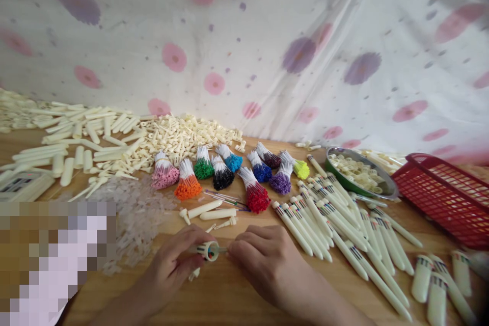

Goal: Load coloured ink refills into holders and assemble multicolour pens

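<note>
Tabletop (pixel 223 303), left hand (pixel 179 253) — holding pen piece (pixel 201 249)

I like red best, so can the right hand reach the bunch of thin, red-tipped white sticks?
Probably yes: the red-tipped bunch lies just beyond the right hand, with bare wooden table between. That hand's grip seems busy with a small clear piece, though, so it may need freeing first.

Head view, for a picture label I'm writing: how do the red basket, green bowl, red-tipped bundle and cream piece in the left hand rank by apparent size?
1. Red basket
2. Green bowl
3. Red-tipped bundle
4. Cream piece in left hand, partly hidden
</note>
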Tool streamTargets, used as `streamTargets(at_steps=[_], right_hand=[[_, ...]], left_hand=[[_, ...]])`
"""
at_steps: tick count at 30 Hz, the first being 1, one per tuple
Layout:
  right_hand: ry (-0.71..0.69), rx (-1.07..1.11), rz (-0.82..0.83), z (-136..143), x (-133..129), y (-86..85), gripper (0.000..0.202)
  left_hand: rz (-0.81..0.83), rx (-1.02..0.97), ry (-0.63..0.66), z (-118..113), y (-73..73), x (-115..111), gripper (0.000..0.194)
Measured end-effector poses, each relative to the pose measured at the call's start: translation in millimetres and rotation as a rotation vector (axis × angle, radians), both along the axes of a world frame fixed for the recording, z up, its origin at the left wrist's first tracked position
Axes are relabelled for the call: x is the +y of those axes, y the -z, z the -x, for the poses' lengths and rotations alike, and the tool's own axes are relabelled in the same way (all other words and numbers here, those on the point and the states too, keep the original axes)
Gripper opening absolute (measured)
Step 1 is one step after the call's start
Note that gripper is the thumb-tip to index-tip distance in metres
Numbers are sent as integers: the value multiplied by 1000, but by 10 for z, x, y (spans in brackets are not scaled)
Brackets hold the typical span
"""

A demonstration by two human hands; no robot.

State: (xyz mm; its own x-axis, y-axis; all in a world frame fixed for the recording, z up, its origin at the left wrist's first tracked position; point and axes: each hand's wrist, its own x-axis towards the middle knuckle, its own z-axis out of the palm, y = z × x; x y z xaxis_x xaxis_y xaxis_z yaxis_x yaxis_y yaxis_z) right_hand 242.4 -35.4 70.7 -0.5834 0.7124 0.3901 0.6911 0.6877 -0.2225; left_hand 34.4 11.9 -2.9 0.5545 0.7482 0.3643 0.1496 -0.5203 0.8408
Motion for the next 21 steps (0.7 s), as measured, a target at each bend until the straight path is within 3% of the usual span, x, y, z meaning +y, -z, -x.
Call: streamTargets(at_steps=[9, 16, 18, 21], right_hand=[[-55, -106, -72, -20, 5, 58, 24], [-44, -85, -106, -63, 56, 54, 22], [22, -26, -75, -106, 86, 56, 18], [226, -50, 49, -188, 137, 104, 12]], left_hand=[[-105, 5, -136, -3, 11, 19, 21], [78, -22, -209, -30, 31, 8, 14], [155, -63, -224, -32, 47, 12, 10], [163, -123, -232, -20, 73, 32, 12]])
